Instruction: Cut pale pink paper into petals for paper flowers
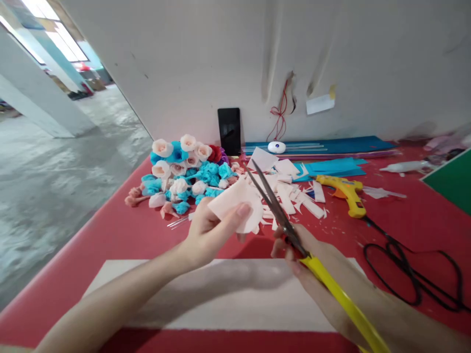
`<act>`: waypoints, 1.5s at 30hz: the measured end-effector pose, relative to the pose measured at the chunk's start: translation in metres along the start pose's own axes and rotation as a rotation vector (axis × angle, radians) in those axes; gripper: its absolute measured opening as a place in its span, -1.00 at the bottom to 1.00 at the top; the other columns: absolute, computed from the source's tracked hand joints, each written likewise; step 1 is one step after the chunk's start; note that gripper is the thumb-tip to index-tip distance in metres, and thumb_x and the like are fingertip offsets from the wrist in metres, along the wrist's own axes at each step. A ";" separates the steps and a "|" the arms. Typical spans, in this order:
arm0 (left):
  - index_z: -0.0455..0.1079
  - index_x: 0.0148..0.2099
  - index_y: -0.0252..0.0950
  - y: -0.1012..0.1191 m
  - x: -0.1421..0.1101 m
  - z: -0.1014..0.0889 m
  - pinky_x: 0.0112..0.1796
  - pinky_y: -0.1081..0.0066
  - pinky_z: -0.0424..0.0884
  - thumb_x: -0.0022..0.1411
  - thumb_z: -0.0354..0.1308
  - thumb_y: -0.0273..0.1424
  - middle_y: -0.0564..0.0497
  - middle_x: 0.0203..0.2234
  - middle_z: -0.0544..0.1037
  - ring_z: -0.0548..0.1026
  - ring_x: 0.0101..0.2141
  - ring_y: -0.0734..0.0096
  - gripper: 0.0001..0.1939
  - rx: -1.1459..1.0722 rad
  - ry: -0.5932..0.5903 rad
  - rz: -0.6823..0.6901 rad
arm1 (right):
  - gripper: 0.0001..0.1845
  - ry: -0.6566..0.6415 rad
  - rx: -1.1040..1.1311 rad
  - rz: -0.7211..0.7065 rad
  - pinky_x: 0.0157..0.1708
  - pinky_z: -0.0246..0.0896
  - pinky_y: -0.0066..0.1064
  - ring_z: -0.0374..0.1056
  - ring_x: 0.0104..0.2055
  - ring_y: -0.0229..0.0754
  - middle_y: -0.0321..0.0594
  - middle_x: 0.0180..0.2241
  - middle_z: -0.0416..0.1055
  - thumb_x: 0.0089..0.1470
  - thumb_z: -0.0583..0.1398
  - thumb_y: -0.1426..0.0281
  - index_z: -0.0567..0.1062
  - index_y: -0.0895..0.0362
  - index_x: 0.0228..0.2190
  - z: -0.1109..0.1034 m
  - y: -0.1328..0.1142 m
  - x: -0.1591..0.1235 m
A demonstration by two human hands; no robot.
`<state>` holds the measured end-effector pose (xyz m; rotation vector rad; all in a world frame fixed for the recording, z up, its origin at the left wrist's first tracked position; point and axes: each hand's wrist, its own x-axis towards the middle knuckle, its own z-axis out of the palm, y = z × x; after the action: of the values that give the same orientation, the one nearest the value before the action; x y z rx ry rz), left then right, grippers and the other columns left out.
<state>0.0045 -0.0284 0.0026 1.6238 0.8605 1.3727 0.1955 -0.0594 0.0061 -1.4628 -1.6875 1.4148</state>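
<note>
My left hand [209,230] pinches a pale pink piece of paper [235,203] and holds it up above the red table [110,235]. My right hand [312,264] grips yellow-handled scissors [279,215]. Their blades point up and away, just right of the paper, with the tips near its upper edge. Behind the paper lies a pile of pale pink cut paper pieces [290,191]. A white board [228,299] lies flat on the table under both forearms.
A heap of pink and blue paper flowers [184,171] sits at the back left. A yellow glue gun [346,193] with a looping black cord [408,269] lies at right. Blue sheets [331,157], a black phone [229,130] and a white wall stand behind.
</note>
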 end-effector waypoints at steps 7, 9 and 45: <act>0.28 -0.66 -0.34 -0.001 0.003 0.000 -0.65 0.52 0.17 0.21 0.03 -0.35 0.09 -0.79 0.34 0.29 -0.71 0.58 -0.60 0.068 -0.027 -0.008 | -0.80 -0.110 -0.195 0.273 -0.69 0.00 -0.60 0.10 -0.60 -0.34 -0.38 -0.63 0.19 0.12 -0.09 0.37 0.32 0.05 -0.36 -0.007 -0.028 -0.004; 0.28 -0.67 -0.34 -0.002 0.003 0.000 -0.67 0.54 0.16 0.22 0.03 -0.35 0.10 -0.81 0.33 0.28 -0.72 0.61 -0.59 0.106 -0.041 0.002 | -0.81 -0.106 -0.237 0.289 -0.69 -0.02 -0.59 0.10 -0.60 -0.33 -0.38 -0.63 0.19 0.11 -0.09 0.38 0.30 0.05 -0.34 -0.007 -0.025 -0.005; 0.27 -0.67 -0.35 -0.003 0.003 0.007 -0.66 0.56 0.19 0.20 0.04 -0.36 0.08 -0.83 0.33 0.28 -0.72 0.60 -0.60 0.053 -0.099 -0.085 | -0.79 0.006 -0.363 -0.050 -0.70 0.02 -0.49 0.21 -0.69 -0.30 -0.32 -0.61 0.35 0.12 -0.05 0.27 0.30 0.08 -0.28 -0.004 0.008 0.003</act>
<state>0.0115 -0.0250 0.0006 1.6616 0.9040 1.2098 0.2014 -0.0560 -0.0003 -1.5934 -2.0414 1.1157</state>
